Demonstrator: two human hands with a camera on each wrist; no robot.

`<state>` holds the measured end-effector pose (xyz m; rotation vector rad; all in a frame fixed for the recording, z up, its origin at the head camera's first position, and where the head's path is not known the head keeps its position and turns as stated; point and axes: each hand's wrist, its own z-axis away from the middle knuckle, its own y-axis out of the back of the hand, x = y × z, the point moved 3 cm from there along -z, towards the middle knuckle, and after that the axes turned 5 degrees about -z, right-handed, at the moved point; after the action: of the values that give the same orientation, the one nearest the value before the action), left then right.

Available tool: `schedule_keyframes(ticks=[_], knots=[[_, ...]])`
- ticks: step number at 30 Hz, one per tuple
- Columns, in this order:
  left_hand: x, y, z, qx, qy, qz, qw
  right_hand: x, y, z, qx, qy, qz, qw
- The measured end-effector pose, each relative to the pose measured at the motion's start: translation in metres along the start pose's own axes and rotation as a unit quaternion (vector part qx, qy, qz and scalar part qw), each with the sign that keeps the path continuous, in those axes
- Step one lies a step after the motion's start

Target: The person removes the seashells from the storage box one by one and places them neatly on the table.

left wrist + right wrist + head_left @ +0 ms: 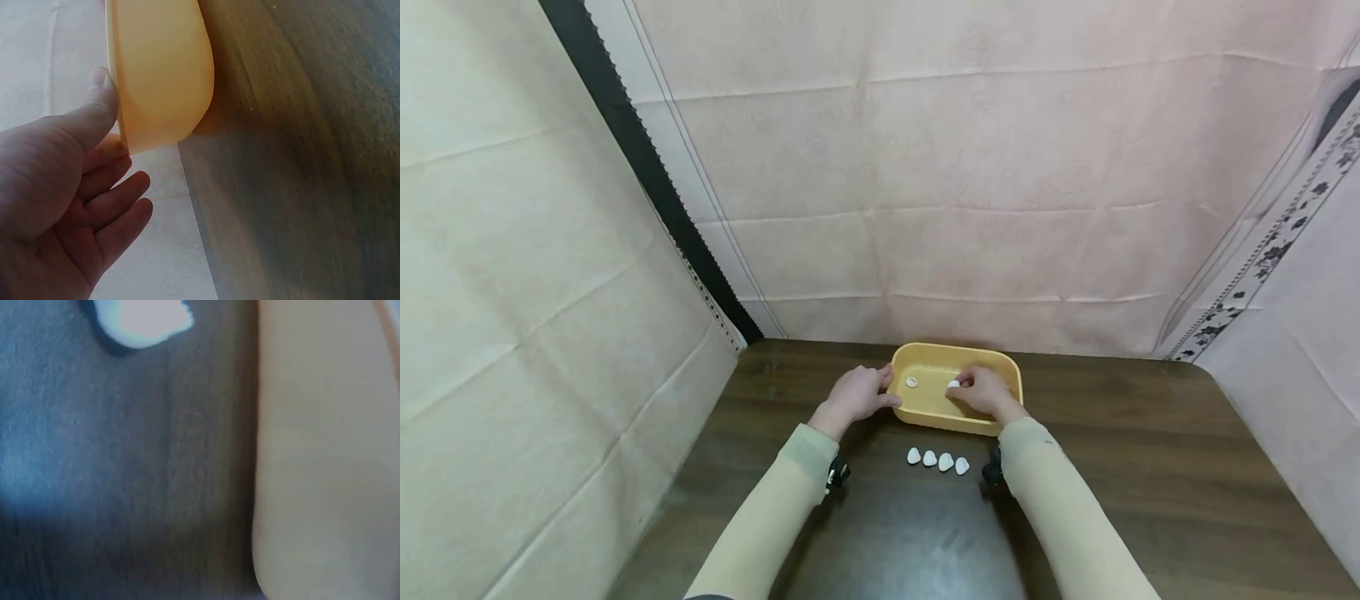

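A small white piece (953, 384) sits right at the tips of the right hand (987, 392), thumb and finger closed to a narrow pinch around it, down inside the yellow tray (957, 423)! Whether it touches the tray floor, I can't tell. Over to the tray's left side, a second white piece (912, 382) lies alone. The left hand (859, 394) minds that end, thumb and forefinger at the rim, the other fingers loose. In front, four white pieces (946, 462) line up on the tabletop (1112, 433). Placing or picking, one by one, I'd judge; next calls for a gentle release or a clean lift, tray held steady.
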<state>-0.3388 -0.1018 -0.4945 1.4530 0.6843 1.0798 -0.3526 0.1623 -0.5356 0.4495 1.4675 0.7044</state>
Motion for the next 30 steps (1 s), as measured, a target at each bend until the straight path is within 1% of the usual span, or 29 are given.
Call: schedule_keyframes(ticks=[6,9,14,17,21,25,27,30], knots=[[-0.002,-0.002,0.000,0.002,-0.006,0.000,1.0000,-0.005,0.002,0.003,0.002,0.066,-0.030,0.9974],[-0.003,-0.003,-0.001,0.003,-0.009,-0.004,1.0000,-0.011,0.002,0.009,0.009,0.090,-0.057,0.9943],[-0.002,-0.002,-0.001,0.003,-0.010,-0.004,0.9999,-0.022,0.009,0.024,0.046,0.135,-0.098,0.9849],[-0.002,-0.002,-0.001,0.002,-0.010,-0.004,0.9999,-0.026,0.013,0.037,0.061,0.164,-0.109,0.9785],[-0.003,-0.002,-0.001,0.006,-0.010,-0.001,0.9999,-0.027,0.017,0.057,0.062,0.183,-0.112,0.9747],[-0.003,-0.003,0.000,0.010,-0.011,0.004,0.9999,-0.022,0.018,0.075,0.062,0.183,-0.110,0.9749],[-0.003,-0.003,0.000,0.011,-0.013,0.008,0.9998,-0.018,0.019,0.082,0.064,0.177,-0.110,0.9759],[-0.003,-0.004,0.000,0.011,-0.015,0.011,0.9998,-0.011,0.018,0.090,0.065,0.178,-0.107,0.9759]])
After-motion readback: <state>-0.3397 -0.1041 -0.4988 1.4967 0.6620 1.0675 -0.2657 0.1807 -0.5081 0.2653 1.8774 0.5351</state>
